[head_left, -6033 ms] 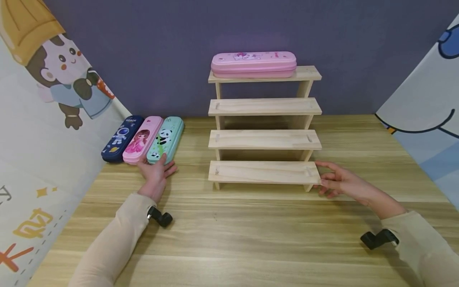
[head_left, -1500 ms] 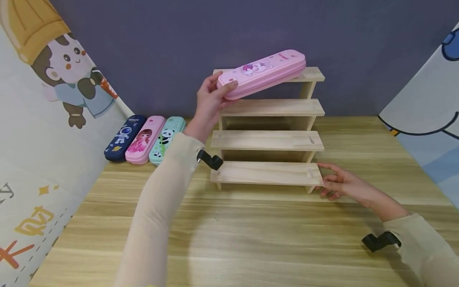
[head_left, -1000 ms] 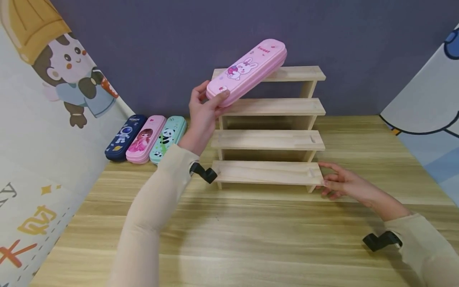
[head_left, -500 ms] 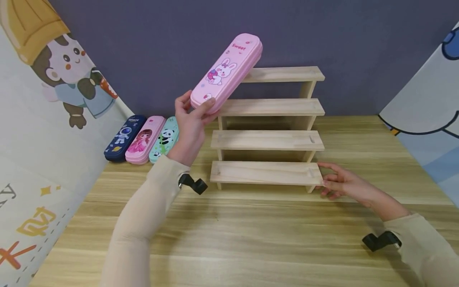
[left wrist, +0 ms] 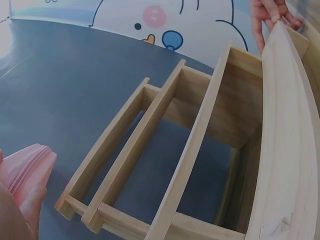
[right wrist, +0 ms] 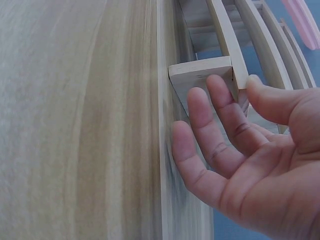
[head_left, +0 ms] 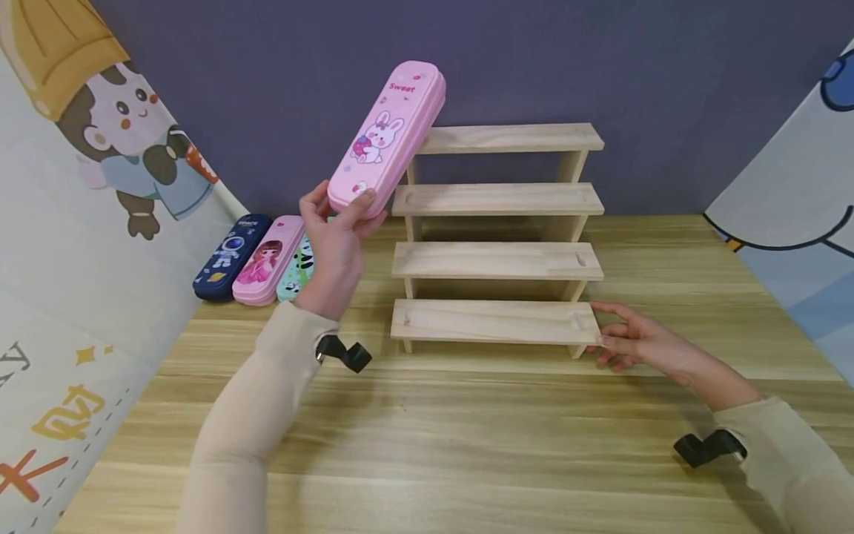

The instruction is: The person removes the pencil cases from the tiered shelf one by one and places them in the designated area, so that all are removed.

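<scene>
My left hand [head_left: 336, 248] grips the lower end of a pink zipped pencil case [head_left: 385, 137] with a white rabbit and "Sweet" on its lid. The case is tilted, held in the air left of a four-step wooden display stand [head_left: 497, 322]. Only a corner of the pink case [left wrist: 31, 170] shows in the left wrist view. At the stand's right side, my right hand [head_left: 650, 348] pinches the end of the lowest step between thumb and fingers. The right wrist view shows the thumb [right wrist: 270, 100] at the step's edge and the index fingertip beneath.
On the wooden table's left lie a navy astronaut pencil case [head_left: 232, 256], a pink one with a girl [head_left: 268, 259], and a green panda one [head_left: 296, 271], side by side. The left hand partly covers the green one. A dark wall [head_left: 634, 96] stands behind.
My left hand went from beside the green case to the stand's top step, took the pink rabbit case off it, and carried it left, turning it more upright. The right hand stayed put.
</scene>
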A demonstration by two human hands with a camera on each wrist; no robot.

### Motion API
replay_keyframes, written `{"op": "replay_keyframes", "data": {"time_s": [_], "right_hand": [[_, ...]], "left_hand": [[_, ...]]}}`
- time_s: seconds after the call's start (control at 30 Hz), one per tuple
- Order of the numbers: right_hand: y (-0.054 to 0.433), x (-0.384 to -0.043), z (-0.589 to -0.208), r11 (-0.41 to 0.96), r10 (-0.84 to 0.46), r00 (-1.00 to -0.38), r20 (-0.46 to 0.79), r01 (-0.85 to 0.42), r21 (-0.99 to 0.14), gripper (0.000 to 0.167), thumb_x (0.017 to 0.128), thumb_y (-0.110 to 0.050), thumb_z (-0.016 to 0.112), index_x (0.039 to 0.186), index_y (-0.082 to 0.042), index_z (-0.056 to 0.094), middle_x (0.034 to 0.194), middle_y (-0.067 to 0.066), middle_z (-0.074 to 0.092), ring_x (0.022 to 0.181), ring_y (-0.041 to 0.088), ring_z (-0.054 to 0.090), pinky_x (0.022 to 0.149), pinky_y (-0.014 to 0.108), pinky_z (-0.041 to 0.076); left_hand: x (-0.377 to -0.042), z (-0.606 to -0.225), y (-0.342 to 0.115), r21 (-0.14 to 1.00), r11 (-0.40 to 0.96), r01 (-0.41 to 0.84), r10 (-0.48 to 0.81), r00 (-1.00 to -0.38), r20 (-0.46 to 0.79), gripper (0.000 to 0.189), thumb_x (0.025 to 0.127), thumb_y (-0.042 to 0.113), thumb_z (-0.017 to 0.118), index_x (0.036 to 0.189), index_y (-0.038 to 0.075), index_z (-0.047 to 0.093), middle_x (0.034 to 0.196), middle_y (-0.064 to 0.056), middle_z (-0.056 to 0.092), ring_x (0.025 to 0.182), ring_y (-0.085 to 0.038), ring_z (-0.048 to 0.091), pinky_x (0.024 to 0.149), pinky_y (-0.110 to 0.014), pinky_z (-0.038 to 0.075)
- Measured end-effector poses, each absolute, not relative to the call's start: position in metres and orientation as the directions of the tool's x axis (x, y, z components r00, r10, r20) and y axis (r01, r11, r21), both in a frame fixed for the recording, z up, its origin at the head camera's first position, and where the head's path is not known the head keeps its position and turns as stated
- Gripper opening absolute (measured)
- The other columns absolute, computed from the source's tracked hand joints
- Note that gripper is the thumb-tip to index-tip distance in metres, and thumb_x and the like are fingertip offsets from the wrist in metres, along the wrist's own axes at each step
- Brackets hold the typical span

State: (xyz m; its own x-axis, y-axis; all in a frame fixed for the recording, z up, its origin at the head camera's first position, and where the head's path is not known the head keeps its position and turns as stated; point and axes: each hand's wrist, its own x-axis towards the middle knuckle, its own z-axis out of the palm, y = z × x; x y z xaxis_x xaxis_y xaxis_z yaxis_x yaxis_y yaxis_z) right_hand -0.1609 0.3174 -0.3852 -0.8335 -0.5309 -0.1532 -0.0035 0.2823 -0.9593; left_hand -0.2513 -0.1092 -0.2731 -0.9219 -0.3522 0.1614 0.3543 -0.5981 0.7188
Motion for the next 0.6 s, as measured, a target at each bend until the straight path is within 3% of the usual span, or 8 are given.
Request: {"op": "replay_keyframes", "data": {"time_s": [0.2, 0.6], "right_hand": [[0.317, -0.161, -0.385, 0.285, -0.53, -0.833, -0.158, 0.0, -0.958, 0.064, 0.106, -0.009, 0.047, 0.157, -0.003, 0.007, 0.111, 0.0, 0.067, 0.091, 0.022, 0.068, 0.071, 0.038, 0.061], [0.317, -0.16, -0.384, 0.285, -0.528, -0.835, -0.153, -0.004, -0.959, 0.063, 0.106, -0.009, 0.046, 0.158, -0.008, 0.01, 0.111, -0.002, 0.066, 0.091, 0.022, 0.068, 0.071, 0.038, 0.061]], "left_hand": [[-0.25, -0.274, -0.116, 0.696, -0.603, 0.39, -0.393, -0.904, 0.167, 0.062, 0.08, -0.02, 0.071, 0.123, 0.01, 0.038, 0.12, -0.014, 0.037, 0.082, -0.031, 0.065, 0.067, -0.04, 0.064], [-0.247, -0.278, -0.131, 0.698, -0.607, 0.379, -0.433, -0.895, 0.108, 0.064, 0.08, -0.016, 0.073, 0.126, 0.012, 0.038, 0.124, -0.011, 0.033, 0.094, -0.03, 0.063, 0.074, -0.04, 0.063]]}}
